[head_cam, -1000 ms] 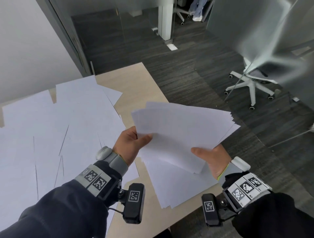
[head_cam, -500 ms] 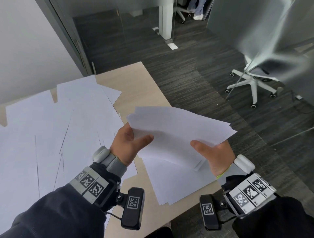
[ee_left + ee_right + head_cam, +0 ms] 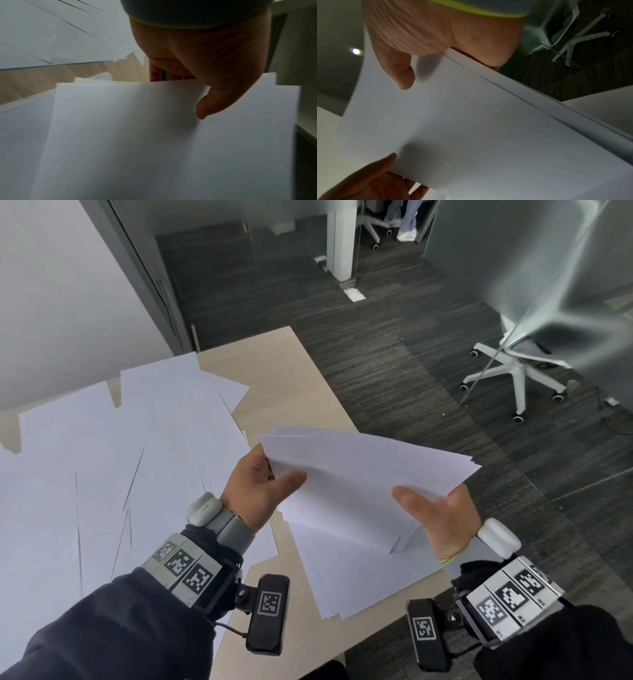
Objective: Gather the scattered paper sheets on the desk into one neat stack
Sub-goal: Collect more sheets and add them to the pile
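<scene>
Two hands hold one bundle (image 3: 363, 474) of white sheets in the air, above the desk's (image 3: 284, 378) right end. The left hand (image 3: 255, 494) grips the bundle's left edge: thumb on top, fingers beneath, as the left wrist view confirms (image 3: 202, 56). The right hand (image 3: 442, 518) grips the near right corner the same way, thumb pressed on the top sheet (image 3: 426, 31). The bundle's edges are not aligned; several sheet corners fan out along its right side, and it tilts, its far right edge over the floor (image 3: 394, 337).

Below the bundle, a second loose group of sheets (image 3: 356, 577) lies on the desk, at its near right edge, its corners staggered. Many more sheets (image 3: 102, 467) lie spread and overlapping across the desk's left part, covering most of it; bare wood shows at the far right corner and between the two groups.

Dark sleeves with marker bands cover both wrists. A white swivel chair (image 3: 517, 378) stands on the floor, well apart from the desk.
</scene>
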`<state>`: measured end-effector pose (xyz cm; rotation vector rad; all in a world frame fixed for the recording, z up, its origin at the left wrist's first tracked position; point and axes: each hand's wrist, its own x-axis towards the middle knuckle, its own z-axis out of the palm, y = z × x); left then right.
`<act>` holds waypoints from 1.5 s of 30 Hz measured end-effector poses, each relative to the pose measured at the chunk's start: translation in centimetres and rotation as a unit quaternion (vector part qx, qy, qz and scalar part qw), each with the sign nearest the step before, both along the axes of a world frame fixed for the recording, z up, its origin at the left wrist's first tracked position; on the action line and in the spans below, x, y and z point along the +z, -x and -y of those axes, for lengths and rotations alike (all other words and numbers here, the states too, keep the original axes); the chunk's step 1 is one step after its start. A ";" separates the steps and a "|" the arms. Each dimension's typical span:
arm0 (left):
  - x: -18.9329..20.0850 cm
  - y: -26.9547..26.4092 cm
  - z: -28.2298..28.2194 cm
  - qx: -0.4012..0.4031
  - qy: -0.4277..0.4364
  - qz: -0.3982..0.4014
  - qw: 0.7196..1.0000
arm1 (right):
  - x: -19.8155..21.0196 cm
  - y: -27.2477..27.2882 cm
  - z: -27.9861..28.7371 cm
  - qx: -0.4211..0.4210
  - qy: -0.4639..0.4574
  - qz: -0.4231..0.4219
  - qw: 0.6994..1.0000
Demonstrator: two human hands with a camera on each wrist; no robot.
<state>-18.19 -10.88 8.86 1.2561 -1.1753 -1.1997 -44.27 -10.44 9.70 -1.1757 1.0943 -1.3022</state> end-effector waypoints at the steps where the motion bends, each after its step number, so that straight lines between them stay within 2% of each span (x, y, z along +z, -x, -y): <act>1: -0.5 -0.2 0.1 0.002 -0.021 0.007 1.000 | -0.3 0.0 0.0 0.001 -0.003 -0.006 1.000; 4: -1.7 -0.8 0.0 -0.004 -0.077 0.065 0.995 | -0.9 0.1 0.0 0.008 -0.008 -0.019 1.000; 6: -1.9 -0.7 -0.2 -0.013 -0.074 0.079 0.994 | -0.9 0.0 -0.2 0.004 -0.011 -0.019 1.000; 13: 1.1 0.4 0.5 0.026 0.006 -0.027 0.999 | 1.2 -0.2 0.4 0.010 0.022 0.010 1.000; 16: 0.3 0.1 0.8 0.034 -0.019 -0.032 0.999 | 0.6 -0.1 0.7 0.025 -0.002 0.004 1.000; 21: -1.7 0.3 0.0 0.035 -0.076 0.012 0.996 | -1.6 0.5 0.1 0.031 -0.064 -0.019 0.997; 24: -0.9 0.5 0.0 0.038 -0.048 -0.011 0.998 | -1.6 0.5 0.0 0.018 -0.061 -0.036 0.997; 27: 0.0 0.3 0.4 0.032 -0.018 -0.047 0.998 | -1.0 0.4 0.2 0.020 -0.055 -0.017 0.998; 30: -0.7 0.2 0.4 0.014 -0.030 -0.081 0.996 | -1.7 0.5 0.3 0.031 -0.074 -0.019 0.997; 35: -3.2 1.1 -0.9 -0.011 -0.122 -0.049 0.991 | -4.0 0.0 -0.4 -0.010 -0.130 -0.050 0.990; 41: -3.5 1.4 -1.4 0.019 -0.121 -0.024 0.992 | -3.7 0.2 -0.6 -0.006 -0.132 -0.035 0.991; 45: -4.4 1.6 -1.9 -0.009 -0.163 0.015 0.986 | -5.5 0.6 -0.8 -0.001 -0.209 -0.090 0.974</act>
